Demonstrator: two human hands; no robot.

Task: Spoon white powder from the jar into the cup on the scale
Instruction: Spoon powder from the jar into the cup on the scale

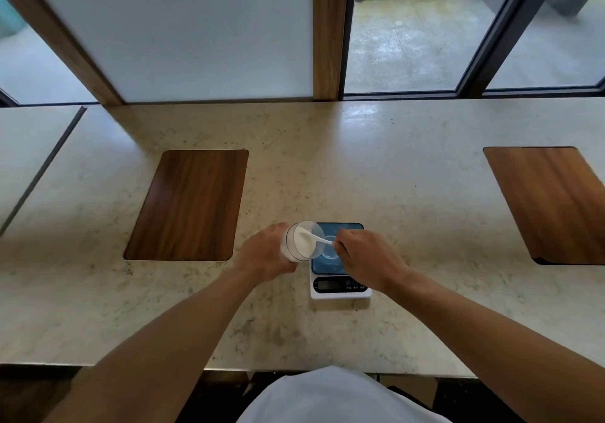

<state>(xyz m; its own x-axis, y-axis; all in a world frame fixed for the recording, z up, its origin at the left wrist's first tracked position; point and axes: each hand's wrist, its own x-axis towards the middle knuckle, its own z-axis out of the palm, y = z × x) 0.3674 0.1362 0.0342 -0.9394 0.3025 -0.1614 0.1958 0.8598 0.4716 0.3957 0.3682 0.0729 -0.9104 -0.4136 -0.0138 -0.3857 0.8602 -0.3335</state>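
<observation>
My left hand grips a clear jar of white powder, tilted with its mouth toward the right. A white spoon reaches into the jar's mouth, its bowl in the powder; my right hand pinches its handle. Just right of the jar stands a small white scale with a dark blue platform and a dark display at the front. A clear cup sits on the platform, hard to make out and partly hidden by my right hand.
Everything rests on a pale marble counter that runs along a window. A wooden board lies to the left of the jar, and another wooden board at the far right. The counter's front edge is close to my body.
</observation>
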